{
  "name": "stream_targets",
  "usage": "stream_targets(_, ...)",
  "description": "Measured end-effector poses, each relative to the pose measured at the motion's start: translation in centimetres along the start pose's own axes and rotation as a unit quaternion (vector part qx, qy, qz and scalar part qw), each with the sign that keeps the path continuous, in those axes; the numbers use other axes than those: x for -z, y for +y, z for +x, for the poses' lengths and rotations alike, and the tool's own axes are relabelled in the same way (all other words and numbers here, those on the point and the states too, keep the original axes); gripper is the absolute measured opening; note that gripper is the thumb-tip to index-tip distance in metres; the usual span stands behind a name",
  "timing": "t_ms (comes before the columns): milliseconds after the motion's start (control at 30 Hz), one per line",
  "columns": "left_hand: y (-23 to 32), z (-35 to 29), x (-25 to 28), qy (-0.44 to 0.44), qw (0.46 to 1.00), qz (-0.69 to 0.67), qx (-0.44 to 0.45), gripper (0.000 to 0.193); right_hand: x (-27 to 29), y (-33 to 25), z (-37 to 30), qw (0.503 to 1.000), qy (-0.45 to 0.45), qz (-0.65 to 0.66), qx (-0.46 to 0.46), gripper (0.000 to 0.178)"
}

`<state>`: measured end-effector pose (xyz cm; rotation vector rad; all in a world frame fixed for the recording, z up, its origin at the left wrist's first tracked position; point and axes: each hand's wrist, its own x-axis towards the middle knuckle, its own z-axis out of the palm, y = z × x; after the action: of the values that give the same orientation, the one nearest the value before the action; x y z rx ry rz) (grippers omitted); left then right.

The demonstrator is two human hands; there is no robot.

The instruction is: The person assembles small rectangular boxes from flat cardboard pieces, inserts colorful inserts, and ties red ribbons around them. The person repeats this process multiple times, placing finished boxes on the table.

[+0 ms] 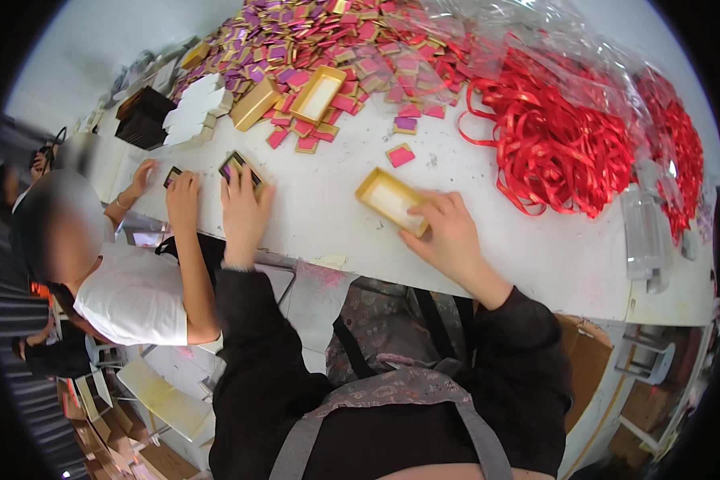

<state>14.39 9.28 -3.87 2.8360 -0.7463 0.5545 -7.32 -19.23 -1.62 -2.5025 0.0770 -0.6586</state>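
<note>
Between the fingers and thumb of my right hand [454, 238] is a shallow gold box [368, 193] with a pale inside, gripped at its near right end and tilted over the white table. Further left, my left hand [246, 212] has its fingers over a small dark box with a gold rim [234, 157]. Bits of purple and green show inside that box, and my fingers cover part of it. A small pink-topped piece with gold edges [400, 155] lies alone beyond the gold box. Behind it sits a similar purple piece [406, 124].
A big heap of pink and purple pieces [296, 40] fills the far side, with another open gold box [318, 94] on it. Tangled red ribbon [564, 136] lies right. White cartons [196, 112] stand far left. A co-worker's hand [182, 200] works close to my left.
</note>
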Motion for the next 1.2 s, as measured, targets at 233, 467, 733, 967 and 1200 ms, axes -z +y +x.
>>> stream_targets(233, 15.3, -9.4, 5.1, -0.036, 0.983, -0.162, -0.08, 0.061, 1.6, 0.3, 4.1, 0.996, -0.003, 0.032, -0.078, 0.036)
stream_targets(467, 18.7, -8.4, 4.5, -0.023, 0.966, -0.23, -0.113, 0.061, -7.1, -3.5, 16.5, 0.98, 0.151, 0.122, -0.038, 0.064)
stream_targets(733, 17.0, -6.5, 4.4, -0.114, 0.9, -0.393, -0.152, 0.068, -7.5, 5.7, 17.3, 0.965, 0.103, -0.193, -0.148, 0.06)
stream_targets(967, 15.1, -3.1, 3.6, -0.057, 0.49, -0.865, 0.091, 0.078, 0.2, -3.7, 7.1, 0.99, -0.048, 0.091, 0.098, 0.062)
stream_targets(1200, 10.1, -3.8, 5.4, -0.051, 0.57, -0.804, 0.163, 0.073, -1.2, -4.1, 2.5, 0.996, -0.036, -0.082, 0.022, 0.074)
